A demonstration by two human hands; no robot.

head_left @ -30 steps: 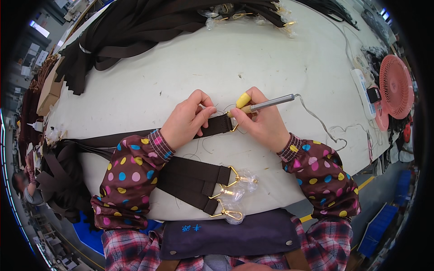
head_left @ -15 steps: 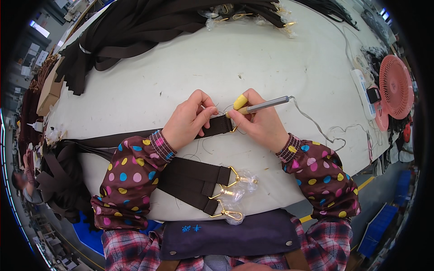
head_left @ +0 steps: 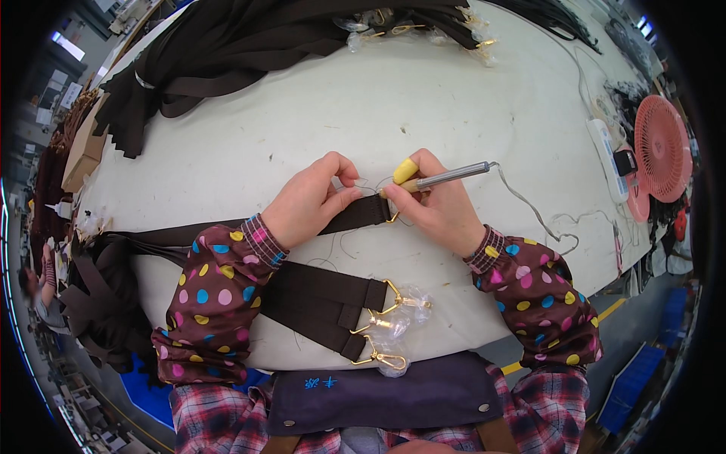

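The dark strap is lying crosswise on the white tabletop, its right end carrying a gold ring. The right hand is clamping its thumb and fingers around the front of a pen-shaped tool, the tip pointing at the upper edge of the strap's right end. The grey cord is trailing off to the strap's right. The left hand is lying over the strap, thumb and forefinger bending near a loose thread; I cannot tell whether they are pinching it. On the person's side of the strap, 3 gold clips are sitting close to the table's near edge, leaving little room there. Beyond the strap, a wide stretch of tabletop is reaching to a bundle of dark straps. Far right of the strap, a pink fan is standing by the table's right edge, well apart from the tool.
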